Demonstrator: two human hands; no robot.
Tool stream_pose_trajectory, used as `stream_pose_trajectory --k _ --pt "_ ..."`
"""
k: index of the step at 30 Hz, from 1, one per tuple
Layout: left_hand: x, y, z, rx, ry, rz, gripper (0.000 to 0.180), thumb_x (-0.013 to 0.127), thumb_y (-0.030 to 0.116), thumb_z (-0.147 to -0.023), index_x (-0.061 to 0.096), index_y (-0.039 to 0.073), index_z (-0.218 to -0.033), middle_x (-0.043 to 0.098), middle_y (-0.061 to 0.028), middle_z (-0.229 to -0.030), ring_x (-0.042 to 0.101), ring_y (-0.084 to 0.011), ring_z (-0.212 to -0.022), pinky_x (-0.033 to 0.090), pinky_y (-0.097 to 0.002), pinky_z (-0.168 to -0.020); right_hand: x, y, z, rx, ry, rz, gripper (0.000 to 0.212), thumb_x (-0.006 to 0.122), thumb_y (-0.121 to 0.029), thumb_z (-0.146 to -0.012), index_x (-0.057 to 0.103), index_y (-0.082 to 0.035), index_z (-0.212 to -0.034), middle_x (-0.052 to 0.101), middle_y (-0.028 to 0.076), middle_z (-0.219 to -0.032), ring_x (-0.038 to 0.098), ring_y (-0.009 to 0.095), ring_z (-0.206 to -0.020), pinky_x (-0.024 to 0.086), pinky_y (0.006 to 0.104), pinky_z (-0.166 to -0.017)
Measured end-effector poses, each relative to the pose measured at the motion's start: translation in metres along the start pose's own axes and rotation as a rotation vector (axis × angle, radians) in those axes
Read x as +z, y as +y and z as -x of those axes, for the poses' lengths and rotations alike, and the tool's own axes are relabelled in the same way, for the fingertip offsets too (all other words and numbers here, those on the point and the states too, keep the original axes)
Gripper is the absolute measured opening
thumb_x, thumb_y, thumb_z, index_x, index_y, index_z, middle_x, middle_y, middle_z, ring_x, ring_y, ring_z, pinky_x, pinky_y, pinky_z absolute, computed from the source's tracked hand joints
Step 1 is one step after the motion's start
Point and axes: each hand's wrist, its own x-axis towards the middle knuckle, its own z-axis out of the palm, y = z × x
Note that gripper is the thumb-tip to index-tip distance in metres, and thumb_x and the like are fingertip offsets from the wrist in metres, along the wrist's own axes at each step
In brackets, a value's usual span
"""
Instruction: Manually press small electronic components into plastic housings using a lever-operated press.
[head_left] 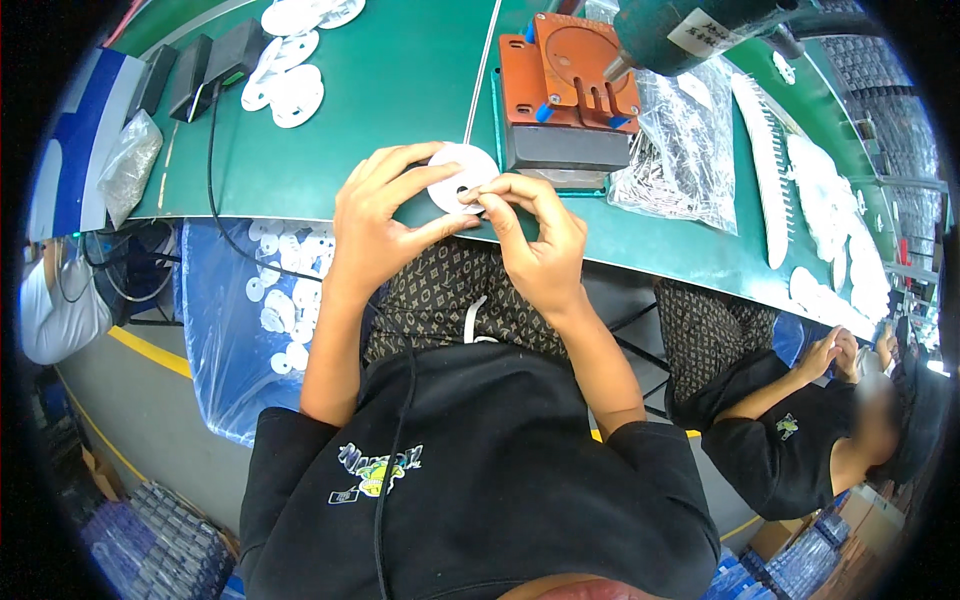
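Note:
A white round disc [468,160] with a small dark hole is held up at the near edge of the green bench. My left hand [380,210] grips it, fingers over the far rim and thumb along the near one. My right hand [540,235] is closed in a pinch at the disc's face, right beside the hole. Whatever lies between those fingertips is too small to make out. Just beyond my right hand stands an orange fixture [575,55] with a slotted plate on a dark base. A dark power tool [680,35] points its metal tip at it.
A clear bag of thin metal pins [655,185] lies right of the fixture, near a white strip [765,175] lined with pins. White discs [297,95] lie far left. Below hangs a blue-lined bin [225,390] of white parts, crossed by a black cable [212,160]. A co-worker [780,430] sits at right.

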Motion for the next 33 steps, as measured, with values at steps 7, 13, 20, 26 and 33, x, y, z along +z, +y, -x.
stream_pose_trajectory --k 7,13,20,26,33 --pt "0.002 0.002 -0.002 0.019 -0.018 -0.039 0.046 0.088 0.027 -0.065 0.075 0.010 -0.105 0.070 -0.0083 -0.115 0.065 -0.0281 -0.103 0.051 -0.0381 -0.088 -0.002 0.004 -0.004 -0.319 -0.009 0.295 0.015 0.071 0.000 -0.084 0.065 0.002 -0.098 0.070 0.013 -0.088 0.069 0.028 -0.079 0.056 0.0356 -0.072" --pt "0.004 -0.003 0.008 0.061 0.068 0.049 0.049 0.089 0.020 -0.062 0.074 0.006 -0.107 0.070 -0.0132 -0.114 0.067 -0.0306 -0.102 0.052 -0.0383 -0.088 -0.013 -0.014 0.002 -0.393 -0.019 0.518 0.014 0.072 -0.007 -0.083 0.067 -0.002 -0.095 0.063 0.017 -0.115 0.067 0.031 -0.084 0.056 0.0376 -0.073" --pt "0.016 0.053 -0.051 0.302 0.226 0.011 0.052 0.091 0.025 -0.062 0.072 0.006 -0.107 0.069 -0.0136 -0.117 0.064 -0.0343 -0.107 0.051 -0.0419 -0.090 -0.062 0.008 0.033 -0.159 0.389 0.545 0.013 0.064 0.003 -0.086 0.069 0.001 -0.099 0.069 0.013 -0.084 0.066 0.026 -0.072 0.051 0.0353 -0.065" --pt "0.048 0.054 -0.104 0.244 0.227 -0.365 0.054 0.075 0.045 -0.083 0.067 0.004 -0.117 0.050 -0.0123 -0.145 0.040 -0.0389 -0.137 0.033 -0.0495 -0.111 -0.063 0.013 0.030 -0.267 0.336 0.561 0.012 0.066 0.004 -0.083 0.068 0.000 -0.094 0.067 0.012 -0.079 0.063 0.028 -0.069 0.049 0.0372 -0.064" --pt "0.038 0.061 -0.102 0.236 0.043 -0.350 0.068 0.072 0.051 -0.083 0.060 -0.001 -0.125 0.056 -0.0157 -0.137 0.046 -0.0305 -0.136 0.025 -0.0494 -0.120 -0.060 0.007 0.028 -0.178 0.362 0.505 0.014 0.066 0.003 -0.084 0.069 0.000 -0.097 0.068 0.011 -0.081 0.064 0.025 -0.068 0.050 0.0341 -0.064"
